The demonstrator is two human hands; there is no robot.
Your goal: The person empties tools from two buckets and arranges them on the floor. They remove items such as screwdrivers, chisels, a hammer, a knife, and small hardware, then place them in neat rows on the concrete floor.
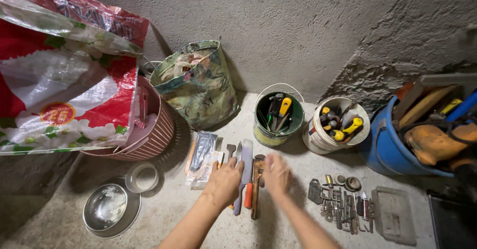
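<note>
A row of hand tools (247, 177) lies flat on the concrete floor (189, 219): a long grey blade, an orange-handled tool and a rusty wrench, side by side. The left hand (225, 180) rests palm-down on them, fingers (235, 165) loosely spread, gripping nothing. Just right, the blurred right hand (276, 173) hovers open above the wrench (257, 189).

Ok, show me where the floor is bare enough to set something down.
Bare concrete lies between the steel bowl and the left hand, and between the right hand and the small metal parts. It is crowded along the wall: floral bag, green bucket, white bucket, blue bucket. Hand tools fill the middle.
</note>
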